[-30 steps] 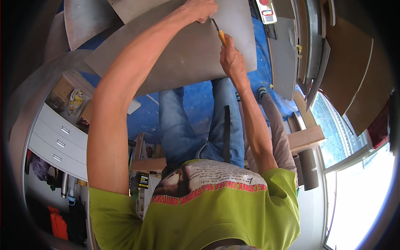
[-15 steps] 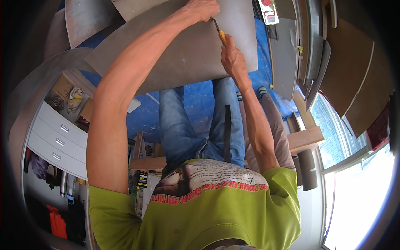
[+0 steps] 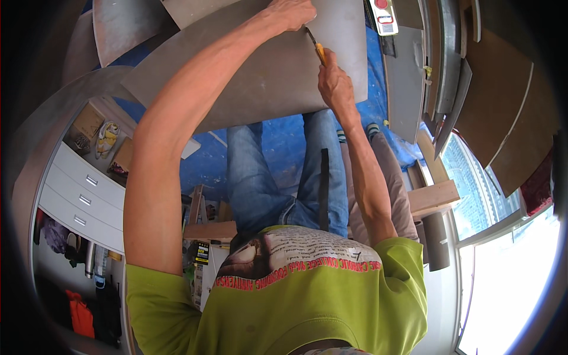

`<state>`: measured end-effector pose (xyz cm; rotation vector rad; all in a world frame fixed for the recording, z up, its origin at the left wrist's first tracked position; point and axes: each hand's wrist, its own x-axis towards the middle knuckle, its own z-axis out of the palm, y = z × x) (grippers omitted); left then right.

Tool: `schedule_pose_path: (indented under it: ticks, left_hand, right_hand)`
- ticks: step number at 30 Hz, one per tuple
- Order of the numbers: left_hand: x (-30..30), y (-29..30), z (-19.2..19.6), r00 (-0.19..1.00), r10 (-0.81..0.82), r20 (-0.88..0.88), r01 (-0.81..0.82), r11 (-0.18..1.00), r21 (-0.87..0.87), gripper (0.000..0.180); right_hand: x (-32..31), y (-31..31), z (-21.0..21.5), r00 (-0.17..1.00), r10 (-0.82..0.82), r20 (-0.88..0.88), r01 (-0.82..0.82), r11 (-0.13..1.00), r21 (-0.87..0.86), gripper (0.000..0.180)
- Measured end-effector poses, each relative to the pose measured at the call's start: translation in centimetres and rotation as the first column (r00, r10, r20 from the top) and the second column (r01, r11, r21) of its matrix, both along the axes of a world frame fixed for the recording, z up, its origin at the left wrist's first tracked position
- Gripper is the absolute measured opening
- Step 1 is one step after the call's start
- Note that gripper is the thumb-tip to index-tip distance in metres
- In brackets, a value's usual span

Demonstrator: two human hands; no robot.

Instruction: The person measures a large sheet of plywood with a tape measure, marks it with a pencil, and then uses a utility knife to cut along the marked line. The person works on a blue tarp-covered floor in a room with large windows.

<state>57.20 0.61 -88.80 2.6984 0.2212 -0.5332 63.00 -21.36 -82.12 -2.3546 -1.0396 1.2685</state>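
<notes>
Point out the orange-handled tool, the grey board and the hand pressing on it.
Orange-handled tool (image 3: 319, 52), head view: the orange handle above the fist.
Grey board (image 3: 260, 83), head view: bare middle face.
Left hand (image 3: 293, 12), head view: back of the hand.

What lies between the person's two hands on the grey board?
In the head view, a yellow-handled tool spans the gap over the grey board, held by the right hand, its dark tip near the left hand.

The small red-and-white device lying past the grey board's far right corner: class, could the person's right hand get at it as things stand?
Probably yes. The right hand grips a yellow-handled tool on the large grey board; the small red-and-white device lies close beyond with nothing between, though the tool fills that hand.
</notes>
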Motion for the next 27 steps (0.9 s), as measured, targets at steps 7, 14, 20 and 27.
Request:
schedule_pose_path:
  ticks: [7, 14, 20, 27]
  left_hand:
    - [-0.7, -0.2, 0.6, 0.993, 0.012, 0.117, -0.012, 1.0, 0.0, 0.011]
    - [-0.9, -1.0, 0.7, 0.995, 0.005, 0.101, -0.006, 1.0, 0.008, 0.011]
    - [-0.1, -1.0, -0.3, 0.997, 0.039, 0.073, -0.04, 0.999, 0.0, 0.01]
    - [-0.7, -0.7, -2.6, 0.996, 0.068, 0.064, -0.072, 0.995, 0.07, 0.01]
  right_hand:
    - [-1.0, -0.2, -0.8, 0.997, 0.004, 0.08, -0.005, 1.0, 0.017, 0.04]
    - [-0.9, 0.5, -2.0, 0.999, 0.031, 0.032, -0.031, 0.999, -0.023, 0.037]
    - [-0.3, 0.3, 0.4, 0.998, 0.054, 0.023, -0.054, 0.998, 0.022, 0.034]
    - [1.3, 0.7, 5.0, 0.988, 0.156, 0.01, -0.151, 0.969, -0.197, 0.039]
